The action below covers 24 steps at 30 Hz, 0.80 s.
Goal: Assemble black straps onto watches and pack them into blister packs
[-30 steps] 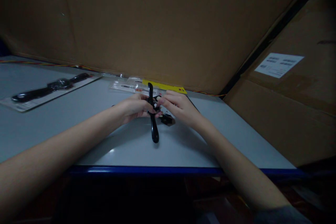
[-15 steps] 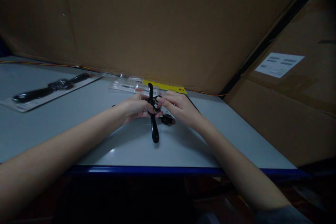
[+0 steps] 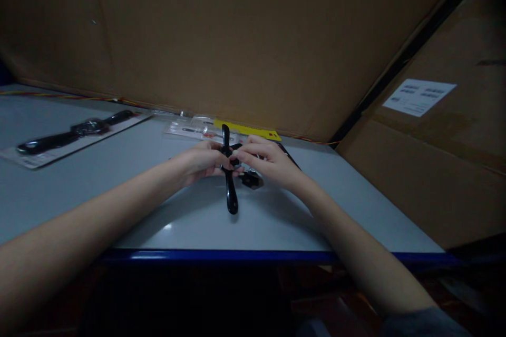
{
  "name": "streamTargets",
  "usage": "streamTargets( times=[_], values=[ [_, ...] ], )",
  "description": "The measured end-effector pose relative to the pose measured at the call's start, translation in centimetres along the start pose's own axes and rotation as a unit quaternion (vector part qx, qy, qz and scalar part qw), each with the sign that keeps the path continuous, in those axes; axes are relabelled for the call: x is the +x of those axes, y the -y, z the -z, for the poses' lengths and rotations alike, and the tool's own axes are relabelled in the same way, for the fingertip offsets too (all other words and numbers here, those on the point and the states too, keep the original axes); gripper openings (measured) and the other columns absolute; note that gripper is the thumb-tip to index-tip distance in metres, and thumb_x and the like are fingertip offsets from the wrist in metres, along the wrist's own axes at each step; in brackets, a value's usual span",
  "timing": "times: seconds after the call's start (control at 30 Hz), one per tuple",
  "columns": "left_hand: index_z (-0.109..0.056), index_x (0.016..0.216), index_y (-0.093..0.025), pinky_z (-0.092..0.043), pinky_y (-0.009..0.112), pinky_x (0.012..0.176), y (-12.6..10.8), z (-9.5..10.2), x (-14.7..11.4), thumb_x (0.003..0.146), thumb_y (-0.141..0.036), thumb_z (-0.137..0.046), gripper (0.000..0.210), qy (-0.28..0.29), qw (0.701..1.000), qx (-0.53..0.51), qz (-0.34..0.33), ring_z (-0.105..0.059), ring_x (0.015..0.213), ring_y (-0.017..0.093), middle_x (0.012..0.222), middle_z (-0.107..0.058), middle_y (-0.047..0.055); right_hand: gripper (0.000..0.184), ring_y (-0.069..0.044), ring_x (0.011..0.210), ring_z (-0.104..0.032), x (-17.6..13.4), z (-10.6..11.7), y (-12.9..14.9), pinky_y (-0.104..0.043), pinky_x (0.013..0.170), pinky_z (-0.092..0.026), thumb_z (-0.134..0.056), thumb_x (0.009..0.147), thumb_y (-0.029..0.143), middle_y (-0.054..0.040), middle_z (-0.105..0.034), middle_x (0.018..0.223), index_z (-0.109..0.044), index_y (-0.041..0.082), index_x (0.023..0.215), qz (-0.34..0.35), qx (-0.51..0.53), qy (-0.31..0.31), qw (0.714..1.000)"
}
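A black spokeshave stands on end between my hands, one handle pointing up and the other down towards the table's front edge. My left hand is closed round its middle from the left, thumb on the near side. From the right, my right hand pinches with thumb and fingertips at the spokeshave's centre; what small part lies between those fingertips is hidden. Below the right hand is a dark, flat metal piece with a pointed end; whether anything holds it I cannot tell.
A second spokeshave in a clear blister pack lies at the left. Opened plastic packaging and a yellow card lie at the back against the cardboard wall. A labelled carton borders the table's right side.
My right fingertips have moved slightly left, closer against the spokeshave's centre. The left hand keeps its hold, and the spokeshave stands almost as before.
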<state>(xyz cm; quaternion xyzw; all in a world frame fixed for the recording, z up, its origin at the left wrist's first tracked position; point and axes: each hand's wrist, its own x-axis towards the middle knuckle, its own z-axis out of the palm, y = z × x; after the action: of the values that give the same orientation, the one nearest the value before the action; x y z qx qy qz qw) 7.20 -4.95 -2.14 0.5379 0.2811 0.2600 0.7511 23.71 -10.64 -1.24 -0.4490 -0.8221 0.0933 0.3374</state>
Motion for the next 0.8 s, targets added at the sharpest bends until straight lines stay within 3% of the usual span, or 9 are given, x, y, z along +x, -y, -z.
streamTargets(
  times=[0.07, 0.17, 0.33, 0.6, 0.8],
  values=[
    [-0.059, 0.087, -0.005, -0.054, 0.032, 0.075, 0.0, 0.0, 0.0, 0.061, 0.011, -0.058, 0.030, 0.002, 1.000, 0.003, -0.001, -0.067, 0.072, 0.018, 0.078, -0.067, 0.011, 0.020, -0.011, 0.066, -0.045, 0.1, 0.0, -0.3, -0.024, 0.060, -0.034, -0.054, 0.085, 0.037, 0.0009, -0.051, 0.075, -0.061, 0.018, 0.088, -0.016, 0.023, -0.023, 0.999],
    [-0.058, 0.093, -0.007, -0.053, 0.033, 0.078, -0.1, -0.1, -0.1, 0.062, 0.011, -0.058, 0.035, 0.005, 1.000, 0.004, -0.003, -0.068, 0.075, 0.019, 0.081, -0.068, 0.012, 0.023, -0.010, 0.061, -0.043, 0.1, -0.1, -1.3, -0.024, 0.055, -0.031, -0.058, 0.081, 0.040, 0.0027, -0.050, 0.070, -0.057, 0.018, 0.088, -0.087, 0.043, -0.053, 0.994],
    [-0.054, 0.107, -0.010, -0.052, 0.029, 0.078, -0.2, -0.4, -0.3, 0.062, 0.014, -0.053, 0.052, 0.009, 1.000, 0.006, -0.015, -0.068, 0.076, 0.017, 0.087, -0.069, 0.009, 0.027, -0.009, 0.054, -0.044, 0.1, -0.3, -2.5, -0.022, 0.049, -0.032, -0.056, 0.080, 0.044, 0.0045, -0.048, 0.063, -0.050, 0.018, 0.078, -0.183, 0.159, -0.002, 0.970],
    [-0.055, 0.113, -0.011, -0.051, 0.028, 0.078, -0.4, -0.7, -0.7, 0.063, 0.015, -0.053, 0.056, 0.026, 0.999, 0.001, -0.031, -0.068, 0.076, 0.016, 0.088, -0.069, 0.008, 0.030, -0.008, 0.048, -0.043, 0.3, 0.5, -2.4, -0.023, 0.046, -0.033, -0.054, 0.082, 0.043, 0.0054, -0.045, 0.055, -0.048, 0.018, 0.066, -0.181, 0.240, 0.078, 0.950],
    [-0.058, 0.110, -0.011, -0.050, 0.028, 0.077, -0.1, -0.3, -0.5, 0.063, 0.013, -0.055, 0.053, 0.051, 0.998, 0.007, -0.045, -0.067, 0.077, 0.016, 0.092, -0.069, 0.008, 0.033, -0.007, 0.046, -0.042, 0.2, 0.2, -2.5, -0.022, 0.045, -0.031, -0.054, 0.080, 0.048, 0.0059, -0.045, 0.052, -0.048, 0.018, 0.066, -0.163, 0.256, 0.059, 0.951]
  ],
)
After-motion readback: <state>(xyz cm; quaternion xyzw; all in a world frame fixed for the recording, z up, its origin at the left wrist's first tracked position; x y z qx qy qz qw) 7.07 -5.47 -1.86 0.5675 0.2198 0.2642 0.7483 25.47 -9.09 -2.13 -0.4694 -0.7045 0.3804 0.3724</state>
